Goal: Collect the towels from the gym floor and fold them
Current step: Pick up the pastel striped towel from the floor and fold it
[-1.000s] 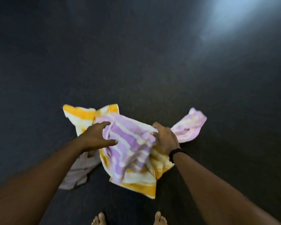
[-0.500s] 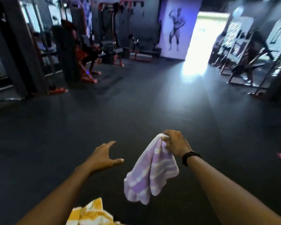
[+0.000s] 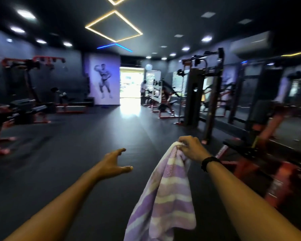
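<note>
The right hand (image 3: 191,150) pinches the top of the purple striped towel (image 3: 165,197), which hangs down in the air. The left hand (image 3: 113,164) is spread wide and holds nothing. The towel could slip and fall to the floor (image 3: 76,145), because only one small bunch is held.

So the only towel in view is this purple-and-white striped towel (image 3: 165,193), wide lilac bands alternating with thinner cream ones, soft terry look. It's bunched at the top into a narrow gather and hangs straight down from there, fanning out wider toward the bottom. The stripes run roughly crosswise, a bit slanted where the cloth folds over itself. It's doubled up loosely, not folded neatly, with one layer draped in front of another. The lower edge runs past the bottom of the shot, so can't see where it ends. It's up in the air, clear of the dark gym floor (image 3: 76,153).
</note>
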Available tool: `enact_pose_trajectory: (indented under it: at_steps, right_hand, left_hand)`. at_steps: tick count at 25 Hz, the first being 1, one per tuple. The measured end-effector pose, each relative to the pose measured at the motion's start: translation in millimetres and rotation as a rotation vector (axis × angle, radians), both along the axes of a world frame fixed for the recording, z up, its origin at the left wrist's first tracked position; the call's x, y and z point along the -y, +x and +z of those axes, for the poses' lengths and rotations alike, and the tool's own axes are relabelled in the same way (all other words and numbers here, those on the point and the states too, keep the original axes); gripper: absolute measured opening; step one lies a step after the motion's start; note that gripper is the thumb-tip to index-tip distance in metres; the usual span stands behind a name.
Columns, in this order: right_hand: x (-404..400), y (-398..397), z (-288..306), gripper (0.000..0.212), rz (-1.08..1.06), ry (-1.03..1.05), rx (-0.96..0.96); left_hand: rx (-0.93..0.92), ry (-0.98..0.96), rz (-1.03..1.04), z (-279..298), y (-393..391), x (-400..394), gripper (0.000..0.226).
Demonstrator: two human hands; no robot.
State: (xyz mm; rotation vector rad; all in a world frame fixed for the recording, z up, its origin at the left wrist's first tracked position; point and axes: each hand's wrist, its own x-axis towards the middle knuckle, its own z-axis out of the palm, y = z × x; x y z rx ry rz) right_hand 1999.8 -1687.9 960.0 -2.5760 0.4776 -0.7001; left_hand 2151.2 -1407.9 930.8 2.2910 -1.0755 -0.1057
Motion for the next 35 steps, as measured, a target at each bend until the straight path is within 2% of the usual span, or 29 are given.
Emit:
enact_pose_trajectory:
  at_steps: [4,11,18,22,26,35]
  right_hand:
    - [6,-113,24,0.008,-0.153,-0.027,0.007]
    - [8,-347,52,0.014,-0.512,-0.046,-0.061]
    - [-28,-602,71,0.014,-0.818,-0.053,-0.094]
    - [-51,-732,81,0.01,-0.962,-0.057,-0.128]
    - [-79,-860,80,0.017,-1.094,-0.022,-0.122]
    - [-123,-1075,66,0.01,-1.425,-0.012,-0.124]
  left_hand:
    - [0.055,-0.01,-0.201,30,-61,57,0.085]
    - [0.019,-0.065,-0.574,55,-217,150,0.088]
    - [-0.101,-0.099,-0.945,60,-450,232,0.083]
    - [-0.161,-0.099,-1.088,58,-592,262,0.085]
    - [-0.186,-0.065,-1.217,53,-725,276,0.085]
    - [-0.2,0.005,-1.491,41,-968,301,0.085]
